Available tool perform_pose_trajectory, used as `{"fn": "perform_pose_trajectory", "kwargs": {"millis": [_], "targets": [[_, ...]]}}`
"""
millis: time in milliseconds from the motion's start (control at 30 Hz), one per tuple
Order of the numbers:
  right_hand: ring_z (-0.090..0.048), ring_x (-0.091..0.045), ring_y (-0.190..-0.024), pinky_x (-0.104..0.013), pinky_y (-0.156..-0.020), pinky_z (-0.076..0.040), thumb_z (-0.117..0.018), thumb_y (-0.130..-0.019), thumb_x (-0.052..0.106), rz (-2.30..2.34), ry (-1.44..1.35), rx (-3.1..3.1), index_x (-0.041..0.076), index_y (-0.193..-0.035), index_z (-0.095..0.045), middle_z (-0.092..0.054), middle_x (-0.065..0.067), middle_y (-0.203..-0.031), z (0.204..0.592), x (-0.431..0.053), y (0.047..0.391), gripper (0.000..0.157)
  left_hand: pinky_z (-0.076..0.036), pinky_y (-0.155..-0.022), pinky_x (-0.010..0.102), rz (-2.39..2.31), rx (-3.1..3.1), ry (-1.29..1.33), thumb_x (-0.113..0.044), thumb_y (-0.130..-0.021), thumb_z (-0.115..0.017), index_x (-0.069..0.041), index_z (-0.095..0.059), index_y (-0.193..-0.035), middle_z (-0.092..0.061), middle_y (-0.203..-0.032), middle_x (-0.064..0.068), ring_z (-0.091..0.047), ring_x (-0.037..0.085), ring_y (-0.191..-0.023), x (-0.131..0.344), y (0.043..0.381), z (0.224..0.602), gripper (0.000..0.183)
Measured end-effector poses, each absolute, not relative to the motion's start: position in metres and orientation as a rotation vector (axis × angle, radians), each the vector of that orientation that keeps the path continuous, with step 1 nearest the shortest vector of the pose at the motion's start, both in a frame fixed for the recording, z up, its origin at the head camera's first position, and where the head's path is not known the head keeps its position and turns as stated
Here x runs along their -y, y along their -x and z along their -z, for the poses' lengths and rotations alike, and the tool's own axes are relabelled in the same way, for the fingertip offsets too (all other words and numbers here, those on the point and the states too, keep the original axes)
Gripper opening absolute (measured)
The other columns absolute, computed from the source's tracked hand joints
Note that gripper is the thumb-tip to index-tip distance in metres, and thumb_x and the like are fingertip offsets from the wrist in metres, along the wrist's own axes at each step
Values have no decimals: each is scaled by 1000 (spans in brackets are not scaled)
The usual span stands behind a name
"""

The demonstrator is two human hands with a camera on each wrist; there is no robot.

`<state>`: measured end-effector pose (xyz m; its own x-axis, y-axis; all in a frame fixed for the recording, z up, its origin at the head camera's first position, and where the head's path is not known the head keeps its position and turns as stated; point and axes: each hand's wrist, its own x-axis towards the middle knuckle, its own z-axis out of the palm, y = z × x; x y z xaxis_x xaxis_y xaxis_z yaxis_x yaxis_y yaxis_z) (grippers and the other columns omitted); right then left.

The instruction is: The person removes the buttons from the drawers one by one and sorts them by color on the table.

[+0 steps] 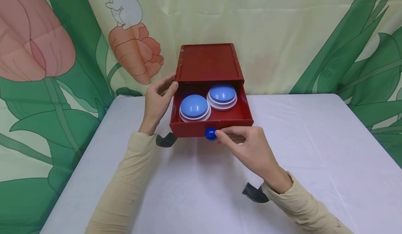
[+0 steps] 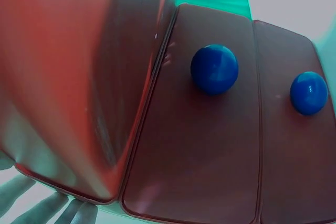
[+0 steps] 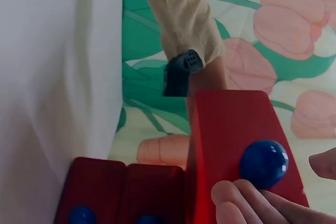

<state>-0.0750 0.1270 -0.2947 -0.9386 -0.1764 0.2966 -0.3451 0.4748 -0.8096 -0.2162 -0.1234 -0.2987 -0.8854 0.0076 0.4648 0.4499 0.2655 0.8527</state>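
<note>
A red chest of drawers point(image 1: 208, 62) stands on the table with its top drawer point(image 1: 190, 130) pulled out. Inside the drawer are two light blue domes point(image 1: 193, 106) point(image 1: 222, 93) on round white bases. My left hand point(image 1: 157, 99) rests along the left side of the chest, its thumb near the drawer opening. At the drawer front, my right hand point(image 1: 243, 146) is right at the round blue knob point(image 1: 210, 134). In the right wrist view the fingers point(image 3: 244, 198) lie beside the knob, while the thumb point(image 3: 324, 162) stands apart from it.
Below the pulled-out drawer are two shut drawers point(image 2: 189, 145) point(image 2: 294, 156), each with a blue knob point(image 2: 214, 69) point(image 2: 308, 93). A white cloth covers the table point(image 1: 314, 157). Behind hangs a printed curtain point(image 1: 282, 31) with plants and a rabbit. Dark straps point(image 1: 166, 140) show at both wrists.
</note>
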Motion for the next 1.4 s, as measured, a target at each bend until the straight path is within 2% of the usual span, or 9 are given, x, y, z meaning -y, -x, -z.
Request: {"fn": "perform_pose_trajectory", "kwargs": {"millis": [333,567,933,1267,1400], "targets": [[-73,-3,-78,-23,-73,-59,-72,-92,24,-1363,-527,2479,14,-101,-79,-77,6,-88,275,-136,73,15,-54,-98,38,1669,2168,434,-26,-97,-63,-16,-63,-135,-65,-132,6,-63,20,-117,124,213,297,39],[-72,-3,-75,-19,-72,-58,-73,-92,22,-1281,-537,2452,12,-101,-79,-77,3,-86,261,-144,73,14,-54,-98,36,1680,2158,435,-27,-97,-64,-16,-64,-135,-66,-131,5,-64,19,-116,122,215,297,39],[-65,-1,-65,-20,-57,-50,-75,-89,22,-1172,-571,2384,16,-97,-79,-75,9,-82,243,-148,79,10,-53,-99,37,1676,2168,392,-28,-96,-65,-16,-64,-135,-65,-132,6,-63,21,-118,121,216,298,40],[-69,-4,-77,-20,-71,-54,-77,-87,18,-1097,-658,2361,12,-99,-77,-75,5,-91,230,-150,94,13,-52,-101,37,1672,2178,401,-28,-96,-64,-16,-62,-136,-65,-133,6,-63,21,-119,121,216,300,41],[-70,-6,-79,-25,-70,-56,-77,-88,19,-1094,-671,2421,11,-104,-76,-75,3,-96,226,-147,101,18,-52,-100,37,1670,2177,391,-28,-96,-65,-16,-63,-135,-65,-132,6,-63,21,-118,122,215,298,40]]}}
